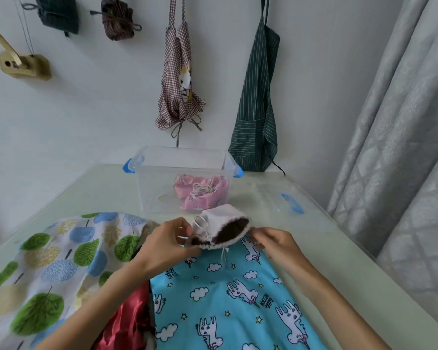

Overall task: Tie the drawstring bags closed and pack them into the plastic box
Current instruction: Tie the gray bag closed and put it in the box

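The small white bag (220,229) is being held above the blue cloth (228,299), its gathered mouth running left to right between both hands. The left hand (166,245) is pinching the left end; the right hand (276,242) is pinching the right end. The cord (223,257) is dangling between them, nearer the left hand. The plastic box (147,178) is standing just beyond.

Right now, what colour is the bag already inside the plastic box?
Pink bag, with small printed figures; the head view shows it through the clear plastic box.
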Demonstrator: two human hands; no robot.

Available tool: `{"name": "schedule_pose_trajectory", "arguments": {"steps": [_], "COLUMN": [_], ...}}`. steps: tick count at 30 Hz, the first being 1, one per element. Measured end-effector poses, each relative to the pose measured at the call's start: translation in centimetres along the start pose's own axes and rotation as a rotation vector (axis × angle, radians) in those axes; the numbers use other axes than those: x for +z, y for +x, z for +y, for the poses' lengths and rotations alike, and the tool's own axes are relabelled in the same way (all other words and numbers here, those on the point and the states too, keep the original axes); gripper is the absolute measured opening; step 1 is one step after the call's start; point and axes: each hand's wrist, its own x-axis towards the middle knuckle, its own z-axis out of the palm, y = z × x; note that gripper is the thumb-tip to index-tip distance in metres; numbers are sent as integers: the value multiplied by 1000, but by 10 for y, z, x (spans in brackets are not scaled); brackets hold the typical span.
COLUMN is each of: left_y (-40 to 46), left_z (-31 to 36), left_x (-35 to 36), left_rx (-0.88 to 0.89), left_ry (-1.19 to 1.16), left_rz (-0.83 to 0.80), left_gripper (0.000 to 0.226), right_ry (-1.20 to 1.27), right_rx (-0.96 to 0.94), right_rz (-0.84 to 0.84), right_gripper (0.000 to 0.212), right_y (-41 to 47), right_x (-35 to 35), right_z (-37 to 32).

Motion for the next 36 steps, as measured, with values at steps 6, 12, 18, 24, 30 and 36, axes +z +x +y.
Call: {"name": "schedule_pose_trajectory", "arguments": {"steps": [6, 12, 18, 24, 30, 36], "left_y": [-5, 8, 17, 30, 36, 23], "left_z": [19, 8, 11, 16, 16, 18], "left_x": [17, 27, 40, 47, 36, 3], "left_rx": [-71, 52, 54, -101, -71, 148], "left_ry": [-251, 90, 354, 678, 886, 996], "left_rz": [-191, -133, 47, 66, -2, 62], "left_gripper": [45, 60, 17, 37, 20, 34], "right_ry": [-8, 40, 22, -110, -507, -702], "right_rx": [-17, 64, 98, 39, -126, -150], "right_rz": [-353, -133, -202, -156, -115, -83], "right_gripper": [48, 14, 13, 14, 12, 35], "right_y": [-14, -10, -11, -11, -16, -18], "right_x": [38, 44, 28, 0, -17, -21], "right_z": [-4, 8, 6, -2, 6, 14]}}
